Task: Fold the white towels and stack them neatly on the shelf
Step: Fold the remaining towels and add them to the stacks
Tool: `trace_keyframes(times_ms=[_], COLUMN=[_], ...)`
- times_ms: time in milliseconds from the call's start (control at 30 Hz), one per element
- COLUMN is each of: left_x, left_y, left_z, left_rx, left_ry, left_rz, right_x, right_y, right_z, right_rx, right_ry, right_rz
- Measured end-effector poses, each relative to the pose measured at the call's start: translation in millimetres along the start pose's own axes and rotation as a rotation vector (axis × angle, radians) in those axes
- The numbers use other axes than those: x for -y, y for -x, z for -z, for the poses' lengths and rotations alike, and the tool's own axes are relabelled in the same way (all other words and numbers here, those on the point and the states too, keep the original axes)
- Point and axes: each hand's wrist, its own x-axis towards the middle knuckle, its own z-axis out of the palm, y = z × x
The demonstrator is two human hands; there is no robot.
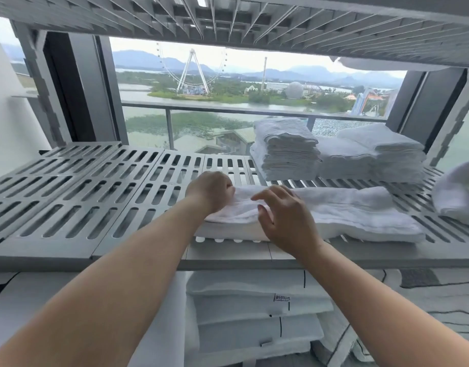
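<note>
A white towel [342, 213], folded into a long strip, lies on the slotted grey shelf [82, 197] near its front edge. My left hand [211, 190] grips the towel's left end with curled fingers. My right hand [283, 215] hovers over the towel just to the right of that end, fingers spread and relaxed; whether it touches the cloth is unclear. Two stacks of folded white towels [286, 149] [379, 152] stand at the back right of the same shelf.
Another white towel bundle [458, 192] sits at the shelf's far right edge. A second slotted shelf [228, 19] hangs close overhead. Below the shelf lie folded white linens [254, 313] with a label. Behind is a window with a balcony rail.
</note>
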Motion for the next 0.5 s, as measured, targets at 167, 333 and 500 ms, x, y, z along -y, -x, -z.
trace_keyframes(times_ms=[167, 333, 500], left_x=[-34, -45, -52], left_y=[12, 29, 40], left_z=[-14, -32, -33], left_rx=[-0.027, 0.105, 0.117], left_ry=[0.149, 0.015, -0.120], left_rz=[-0.238, -0.300, -0.246], right_x=[-60, -98, -112], right_y=[9, 11, 14], right_z=[19, 32, 43], right_rx=[0.160, 0.556, 0.665], right_ry=[0.096, 0.043, -0.084], right_rz=[-0.137, -0.135, -0.124])
